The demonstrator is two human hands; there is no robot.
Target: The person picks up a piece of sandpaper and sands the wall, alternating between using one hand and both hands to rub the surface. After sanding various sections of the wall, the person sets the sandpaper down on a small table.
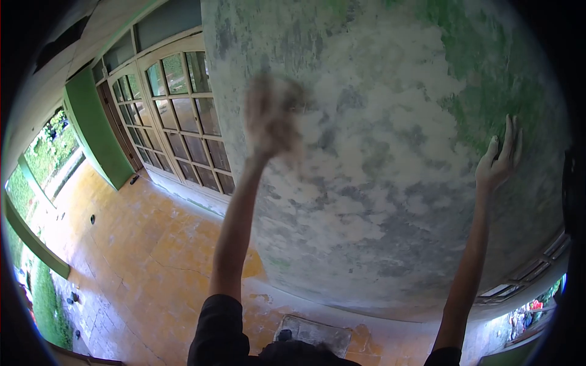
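A large wall [372, 158] with patchy white, grey and green paint fills the middle and right of the view. My left hand [265, 122] is raised in front of its left part, smeared by motion. A darker blurred patch shows beside its fingers; whether that is a held thing, I cannot make out. My right hand [500, 160] is lifted at the right, next to a patch of green paint [497, 91]. Its fingers are stretched out and nothing shows in them. The palm seems to rest against the wall.
Left of the wall stand glazed double doors [183, 113] and a green pillar [94, 125]. Below lies a worn orange floor [146, 256] with small dark objects. A greyish flat mat or board [317, 332] lies near the wall's foot. Louvred openings [528, 268] are at the right.
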